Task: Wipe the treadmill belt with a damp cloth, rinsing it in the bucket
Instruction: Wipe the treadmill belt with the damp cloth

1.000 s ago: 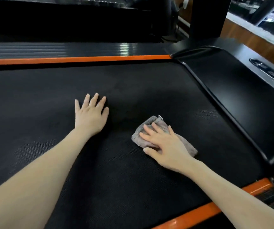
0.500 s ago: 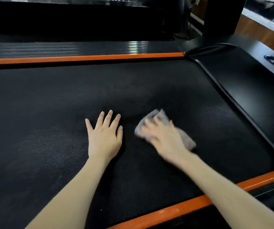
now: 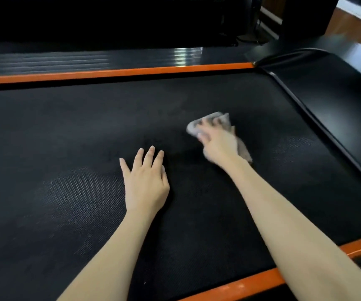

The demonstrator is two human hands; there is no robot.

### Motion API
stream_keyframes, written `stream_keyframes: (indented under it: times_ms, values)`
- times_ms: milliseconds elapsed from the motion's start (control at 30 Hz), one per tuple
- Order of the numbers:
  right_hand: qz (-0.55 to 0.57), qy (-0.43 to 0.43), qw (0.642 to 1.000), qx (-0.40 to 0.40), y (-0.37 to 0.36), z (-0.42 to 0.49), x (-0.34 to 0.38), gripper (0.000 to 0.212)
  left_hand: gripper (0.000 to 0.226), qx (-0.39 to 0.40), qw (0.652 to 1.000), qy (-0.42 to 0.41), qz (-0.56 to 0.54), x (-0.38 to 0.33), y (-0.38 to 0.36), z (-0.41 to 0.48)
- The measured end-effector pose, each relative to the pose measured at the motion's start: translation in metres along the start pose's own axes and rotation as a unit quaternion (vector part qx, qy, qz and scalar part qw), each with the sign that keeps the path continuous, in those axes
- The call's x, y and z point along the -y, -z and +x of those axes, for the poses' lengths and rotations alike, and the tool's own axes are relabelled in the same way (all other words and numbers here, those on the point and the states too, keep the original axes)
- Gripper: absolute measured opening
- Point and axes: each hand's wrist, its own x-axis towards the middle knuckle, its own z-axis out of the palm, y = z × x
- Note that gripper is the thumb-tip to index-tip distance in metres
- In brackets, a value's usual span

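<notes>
The black textured treadmill belt (image 3: 66, 137) fills most of the view. A small grey cloth (image 3: 217, 120) lies on it right of centre, blurred by motion. My right hand (image 3: 216, 144) presses flat on the cloth with straight fingers spread over it. My left hand (image 3: 145, 181) rests flat on the belt, fingers straight, a short way to the left of and nearer than the cloth. No bucket is in view.
Orange side rails (image 3: 118, 72) run along the far edge and the near edge (image 3: 251, 281) of the belt. A glossy black motor cover (image 3: 336, 109) rises at the right. Dark uprights stand behind it, with wooden floor at the top right.
My right hand has pushed the cloth away from me, toward the far rail. My left hand stays flat on the belt. The camera has shifted, so the belt sits further right in view.
</notes>
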Motion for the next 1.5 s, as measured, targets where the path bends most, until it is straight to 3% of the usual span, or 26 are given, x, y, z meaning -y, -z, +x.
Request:
stream_keyframes:
  times_ms: [67,133,200,267,367,433,567,767,833,900,1000,1067,1133,1233,1333,1400,1500]
  values:
    - [0.029,0.192,0.981,-0.007,-0.007,-0.048,0.018,0.04,0.045,0.004,1.0,-0.005,0.003,0.002,0.001,0.0]
    - [0.075,0.297,0.951,0.041,-0.009,-0.087,0.009,0.043,0.047,0.007,1.0,-0.005,0.009,0.003,0.0,0.0]
    - [0.073,0.285,0.953,0.075,-0.002,-0.069,-0.015,0.054,0.05,0.004,1.0,0.0,0.006,0.002,0.0,0.0]
    - [0.032,0.162,0.985,0.05,0.002,-0.018,-0.032,0.068,0.049,0.005,1.0,0.005,-0.003,0.002,-0.001,0.0]
    - [0.043,-0.042,0.998,0.01,0.008,0.054,-0.034,0.052,0.047,0.008,1.0,0.005,0.003,0.002,-0.003,0.001]
    - [0.041,-0.079,0.996,0.008,-0.001,0.069,-0.018,0.048,0.048,0.01,1.0,0.003,0.01,0.002,-0.002,0.002]
    - [0.023,0.122,0.988,0.086,-0.002,0.009,0.009,0.053,0.048,0.018,1.0,0.001,0.009,0.002,0.001,0.003]
    - [0.065,0.262,0.953,0.138,0.017,-0.159,-0.026,0.049,0.056,0.025,0.999,-0.014,0.024,0.004,0.0,0.0]
    - [-0.017,0.214,0.966,0.143,0.032,-0.166,-0.063,0.061,0.059,0.028,0.999,-0.019,0.034,0.006,0.0,0.0]
    - [-0.109,0.073,0.982,0.136,0.05,-0.152,-0.103,0.069,0.061,0.033,0.998,-0.022,0.043,0.004,0.0,-0.001]
    - [-0.135,-0.112,0.98,0.098,0.061,-0.135,-0.12,0.058,0.062,0.039,0.998,-0.015,0.057,0.002,0.0,-0.001]
    - [-0.125,-0.078,0.987,0.057,0.048,-0.144,-0.095,0.044,0.063,0.046,0.997,-0.014,0.063,-0.001,0.0,-0.001]
    - [-0.045,0.016,0.998,0.038,0.025,-0.164,-0.057,0.041,0.064,0.055,0.996,-0.013,0.069,-0.001,0.0,0.0]
    - [0.044,0.098,0.99,0.092,0.009,-0.186,-0.029,0.047,0.066,0.058,0.995,-0.019,0.075,0.002,-0.001,0.0]
    - [-0.091,0.11,0.985,0.094,0.028,-0.181,-0.081,0.066,0.068,0.051,0.995,-0.031,0.074,0.006,-0.002,0.0]
    - [-0.157,-0.009,0.985,0.07,0.047,-0.178,-0.137,0.069,0.069,0.051,0.995,-0.034,0.077,0.007,-0.001,0.0]
    - [-0.08,-0.267,0.958,0.065,0.071,-0.167,-0.192,0.072,0.068,0.05,0.995,-0.032,0.074,0.006,-0.001,-0.001]
